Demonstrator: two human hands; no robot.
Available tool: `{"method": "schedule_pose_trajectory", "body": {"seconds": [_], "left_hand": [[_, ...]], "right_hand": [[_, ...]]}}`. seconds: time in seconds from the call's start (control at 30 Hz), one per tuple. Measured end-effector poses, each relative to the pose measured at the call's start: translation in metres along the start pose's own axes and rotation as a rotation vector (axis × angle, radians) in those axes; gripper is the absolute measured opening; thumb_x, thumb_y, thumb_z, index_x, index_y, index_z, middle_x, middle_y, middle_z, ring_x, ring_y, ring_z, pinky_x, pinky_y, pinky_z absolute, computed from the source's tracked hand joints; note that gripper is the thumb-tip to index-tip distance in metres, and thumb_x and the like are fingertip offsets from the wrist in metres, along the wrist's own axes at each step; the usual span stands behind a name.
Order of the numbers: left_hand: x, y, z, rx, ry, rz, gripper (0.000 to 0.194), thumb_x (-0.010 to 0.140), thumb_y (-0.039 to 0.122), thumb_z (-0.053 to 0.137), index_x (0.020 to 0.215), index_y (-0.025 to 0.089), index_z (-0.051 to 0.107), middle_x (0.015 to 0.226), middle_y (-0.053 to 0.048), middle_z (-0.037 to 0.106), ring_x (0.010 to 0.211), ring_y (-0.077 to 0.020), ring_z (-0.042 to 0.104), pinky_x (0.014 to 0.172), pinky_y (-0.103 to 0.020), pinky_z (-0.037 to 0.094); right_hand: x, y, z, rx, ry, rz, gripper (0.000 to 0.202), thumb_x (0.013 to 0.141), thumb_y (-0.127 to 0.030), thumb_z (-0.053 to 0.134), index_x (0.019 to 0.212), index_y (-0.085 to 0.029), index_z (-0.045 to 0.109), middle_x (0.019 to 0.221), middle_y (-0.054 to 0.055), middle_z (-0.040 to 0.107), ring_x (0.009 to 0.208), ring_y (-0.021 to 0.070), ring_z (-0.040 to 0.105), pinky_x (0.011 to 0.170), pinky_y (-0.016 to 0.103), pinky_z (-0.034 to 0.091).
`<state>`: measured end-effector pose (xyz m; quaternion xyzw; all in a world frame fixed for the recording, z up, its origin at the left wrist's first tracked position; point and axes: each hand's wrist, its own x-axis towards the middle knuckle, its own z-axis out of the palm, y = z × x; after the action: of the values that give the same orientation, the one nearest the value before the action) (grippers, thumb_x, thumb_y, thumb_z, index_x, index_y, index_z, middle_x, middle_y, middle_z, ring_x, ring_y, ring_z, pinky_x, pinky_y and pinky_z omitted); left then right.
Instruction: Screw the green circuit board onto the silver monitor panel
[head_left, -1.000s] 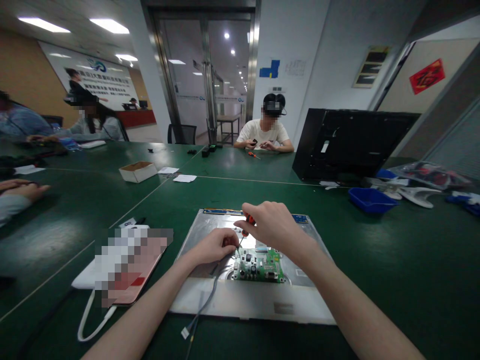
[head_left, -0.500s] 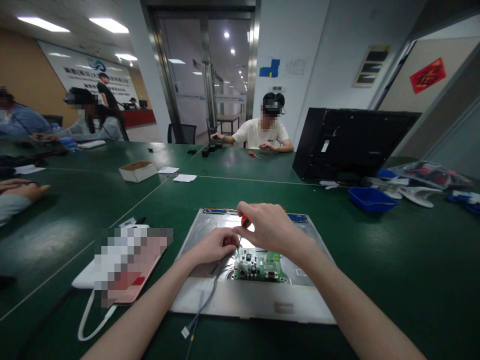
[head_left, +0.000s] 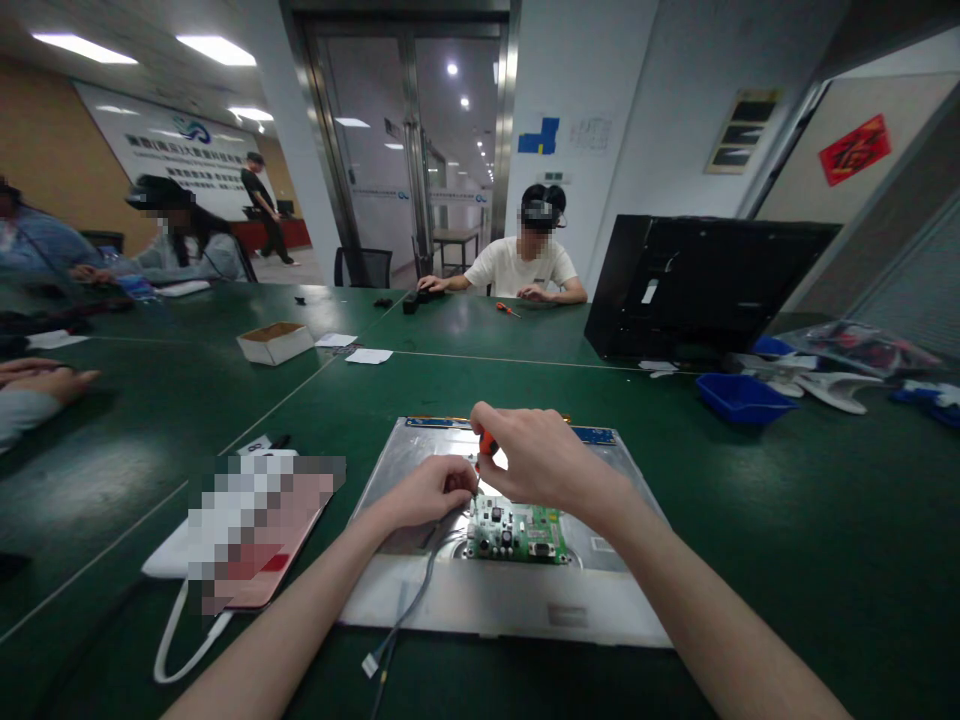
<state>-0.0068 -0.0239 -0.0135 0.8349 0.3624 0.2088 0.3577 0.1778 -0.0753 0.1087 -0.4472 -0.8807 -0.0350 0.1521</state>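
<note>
A silver display panel [head_left: 420, 597] lies on the green table, with a green circuit board [head_left: 517, 530] on its middle. My right hand [head_left: 536, 455] is closed round the orange and black handle of a screwdriver [head_left: 487, 442], whose shaft points down to the board's upper left corner. Beside that corner, my left hand [head_left: 435, 490] has its fingers pinched near the screwdriver tip; whatever they hold is too small to make out. A grey cable [head_left: 426, 590] runs from under the left hand over the panel's front edge and ends in a white connector [head_left: 370, 664].
Left of the panel lie a white device and a pink phone [head_left: 262, 585] with a white cable. Farther off are an open cardboard box [head_left: 276, 345], a blue tray [head_left: 742, 400] and a black monitor [head_left: 705, 285]. A person [head_left: 529, 262] sits across the table.
The fingers of my right hand have shifted slightly round the screwdriver handle; my left hand stays in place. The seated person's hand has lowered to the black items, and a walking person has moved right.
</note>
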Motion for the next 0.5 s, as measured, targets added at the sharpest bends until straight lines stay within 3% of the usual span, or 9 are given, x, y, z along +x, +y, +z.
{"method": "schedule_pose_trajectory", "body": {"seconds": [0.2,0.37,0.5], "left_hand": [[-0.0007,0.0025,-0.0005,-0.021,-0.022,0.004,0.014,0.075,0.012,0.051,0.085,0.015,0.060,0.070,0.001,0.059,0.064,-0.0125,0.054,0.059,-0.021,0.040],[-0.0008,0.0054,-0.0015,-0.005,-0.014,-0.002,0.008,0.075,0.014,0.054,0.081,0.014,0.060,0.065,0.002,0.056,0.060,-0.0118,0.051,0.056,-0.021,0.038],[-0.0007,0.0055,-0.0013,-0.007,-0.016,0.004,0.008,0.074,0.013,0.054,0.080,0.014,0.059,0.067,0.002,0.055,0.061,-0.0115,0.050,0.056,-0.020,0.039]], "right_hand": [[0.0017,0.0035,0.0019,-0.116,-0.004,0.055,0.027,0.085,-0.048,0.048,0.087,-0.022,0.052,0.072,0.000,0.065,0.058,0.0129,0.053,0.049,0.027,0.017],[0.0033,0.0022,0.0033,-0.123,-0.011,0.073,0.017,0.084,-0.036,0.048,0.091,-0.021,0.053,0.071,0.001,0.064,0.056,0.0122,0.051,0.049,0.028,0.015],[0.0014,0.0001,0.0010,-0.050,0.010,0.041,0.020,0.078,-0.030,0.049,0.095,-0.019,0.051,0.077,0.002,0.065,0.059,0.0124,0.051,0.048,0.027,0.017]]}}
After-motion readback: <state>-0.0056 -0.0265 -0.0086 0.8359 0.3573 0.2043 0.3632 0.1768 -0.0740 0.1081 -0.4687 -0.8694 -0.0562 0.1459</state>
